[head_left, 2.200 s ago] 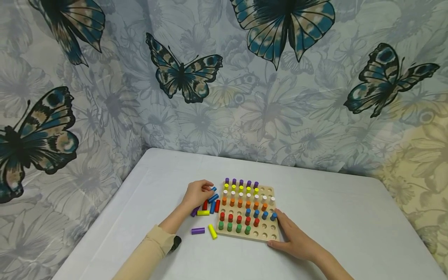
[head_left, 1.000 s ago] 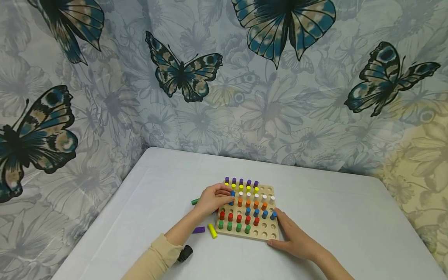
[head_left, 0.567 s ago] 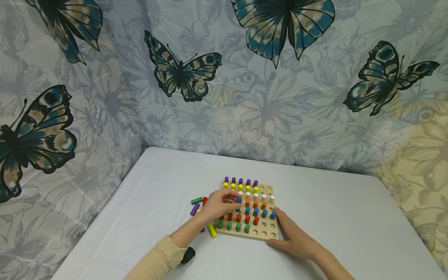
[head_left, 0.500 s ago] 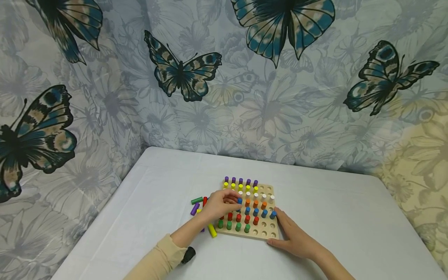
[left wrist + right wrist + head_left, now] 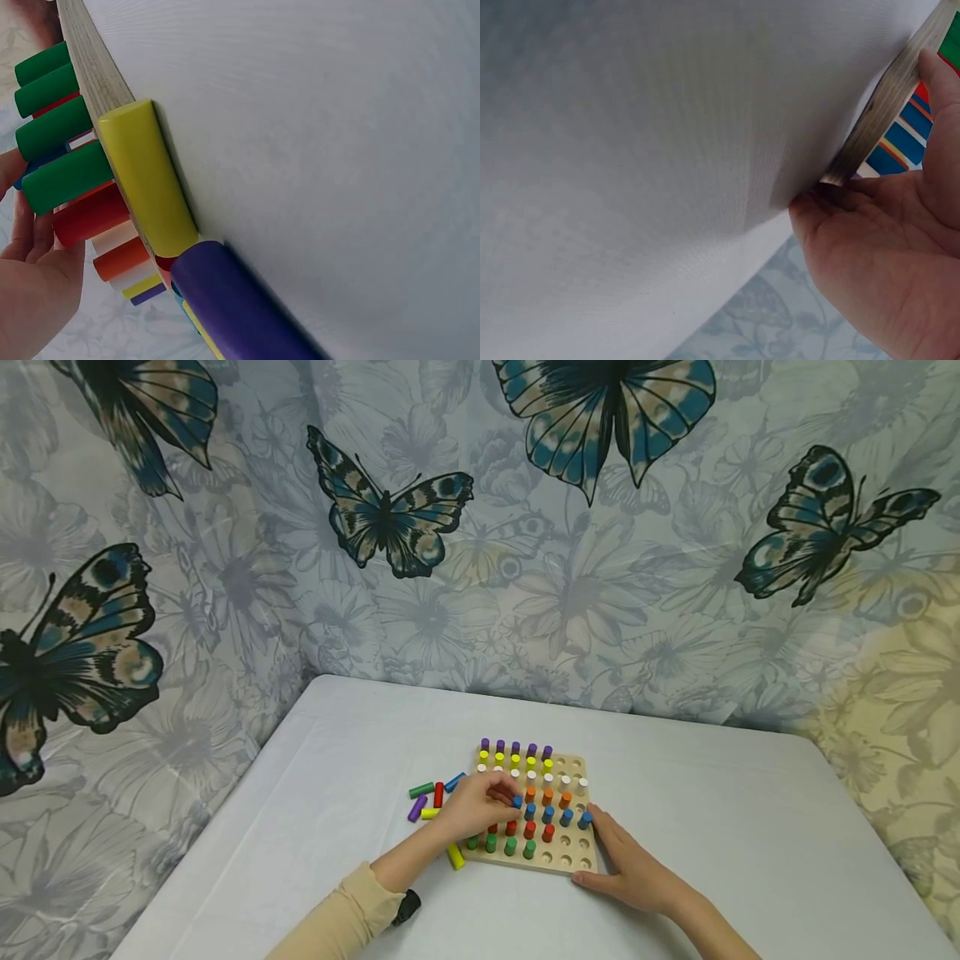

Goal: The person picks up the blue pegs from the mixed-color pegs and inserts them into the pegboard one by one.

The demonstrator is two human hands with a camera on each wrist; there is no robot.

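The left hand [image 5: 480,802] has its thumb and fingertips closed together, and between them it pinches one blue cylindrical peg [image 5: 517,802]. This peg is at the fingertips, on the right side of the hand, above the light wooden board with round holes [image 5: 575,852]. It is in line with the row of standing blue pegs [image 5: 548,813], just left of the nearest one; whether its lower end sits inside a hole, I cannot tell. The right hand [image 5: 630,872] holds nothing in its grasp: its thumb and fingers are spread apart and touch the right edge of the board, well apart from the pinched peg. To the left of the board, loose coloured pegs lie on the white-covered table [image 5: 712,793], among them a green one [image 5: 422,791] and a red one [image 5: 438,794].
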